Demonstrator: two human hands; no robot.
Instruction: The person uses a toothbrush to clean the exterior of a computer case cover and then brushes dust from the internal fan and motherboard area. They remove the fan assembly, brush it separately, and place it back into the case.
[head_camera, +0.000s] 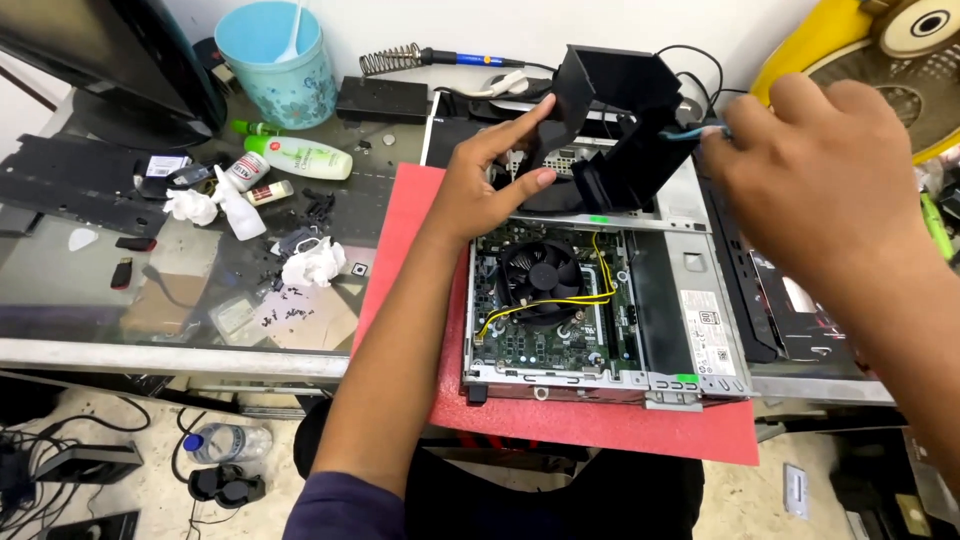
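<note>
An open small desktop computer case (690, 330) lies on a red mat (600, 425), showing a green board, a black cooling fan (541, 274) and a yellow wire. My left hand (490, 180) grips the left edge of a black plastic shroud (620, 110) raised above the back of the case. My right hand (810, 170) pinches a thin blue cable (690, 133) at the shroud's right side.
A glass desk (150, 290) holds a teal cup (275, 65), a green bottle (300, 157), crumpled tissues, small screws and a soldering iron (430, 57). A dark monitor (110, 60) stands at the back left. A yellow fan (880, 60) is at the right. A water bottle (225, 441) lies on the floor.
</note>
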